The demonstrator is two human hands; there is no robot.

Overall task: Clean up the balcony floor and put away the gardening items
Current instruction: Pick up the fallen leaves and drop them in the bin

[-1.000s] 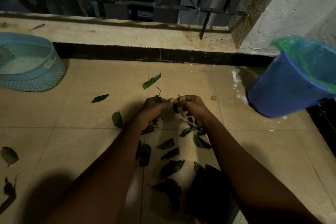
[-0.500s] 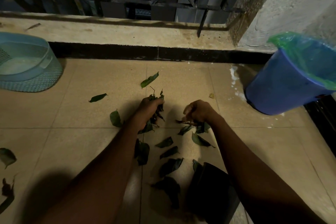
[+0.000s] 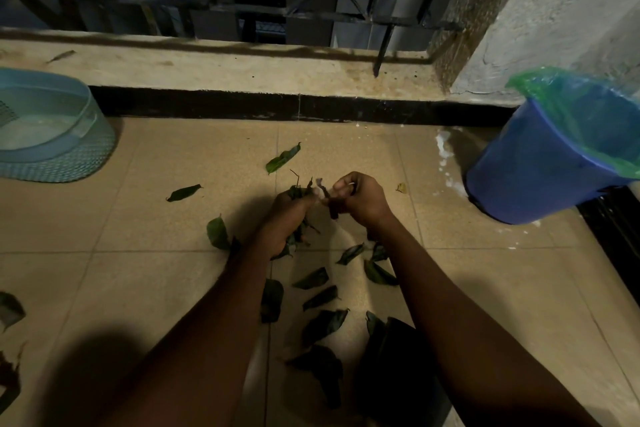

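**Leaf pickup well short of done**

I saw the left hand (image 3: 287, 218) gripping a bunch (image 3: 298, 191) of picked-up greenery, and the right hand (image 3: 360, 199) pinching a leaf (image 3: 325, 192) just beside it. Many leaves (image 3: 313, 278) lay loose on the floor (image 3: 173, 281) around both arms. The bin (image 3: 533, 184) stood well off right and a basket (image 3: 69, 163) sat left. I judged the path clear.

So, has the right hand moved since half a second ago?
Yes. The right hand, pinching a leaf, has shifted left, away from the blue bucket, to meet the left hand gripping the leaf bundle.
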